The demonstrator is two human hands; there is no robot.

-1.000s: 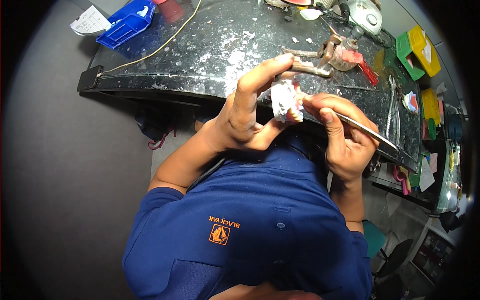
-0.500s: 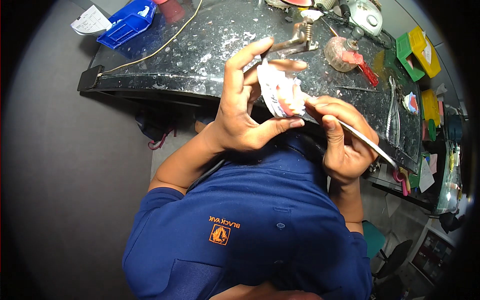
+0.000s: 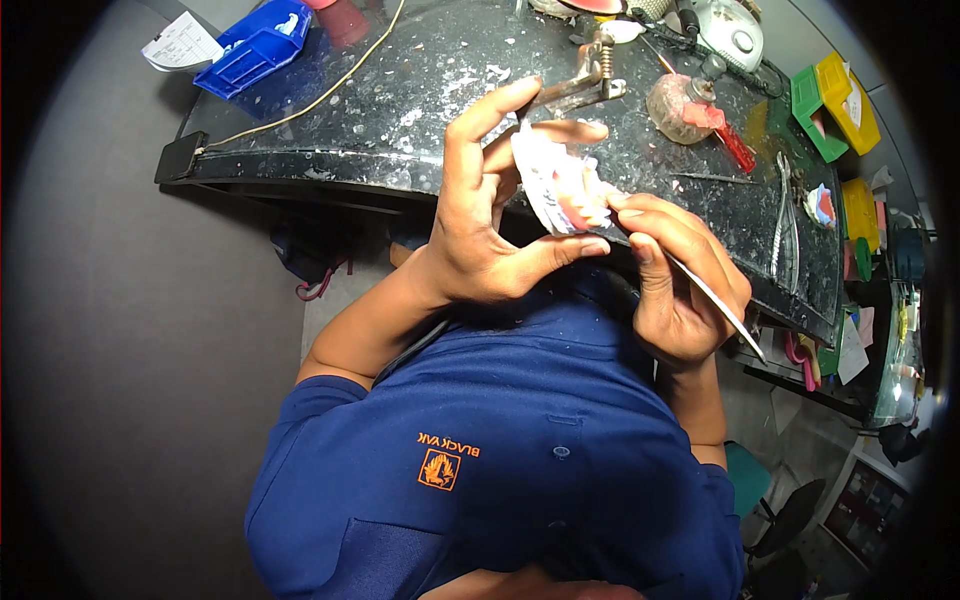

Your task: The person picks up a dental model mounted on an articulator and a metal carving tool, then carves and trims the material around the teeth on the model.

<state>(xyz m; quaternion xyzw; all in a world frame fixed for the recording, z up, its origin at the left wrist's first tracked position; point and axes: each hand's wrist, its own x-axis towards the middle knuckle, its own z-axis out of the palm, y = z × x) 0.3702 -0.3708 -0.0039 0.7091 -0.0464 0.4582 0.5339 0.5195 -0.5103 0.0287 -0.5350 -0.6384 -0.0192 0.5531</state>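
My left hand is closed around a white plaster dental model, its thumb beneath and its fingers spread over the back. Pink wax and pale teeth line the model's right side. Above the fingers juts a metal dental articulator with a coil spring, apparently joined to the model. In my right hand a slim dental hand tool is pinched like a pen, its handle end pointing down and right. Its working tip meets the teeth and wax, but the fingers hide the contact.
On the black, debris-speckled bench stand a round glass burner and a red-handled tool. Long metal tweezers lie at the right, beside a small dental piece. A blue bin sits far left; yellow and green bins stand right.
My right hand has shifted slightly left, and the tool in it slants more steeply. The model and articulator have tilted a little in my left hand.
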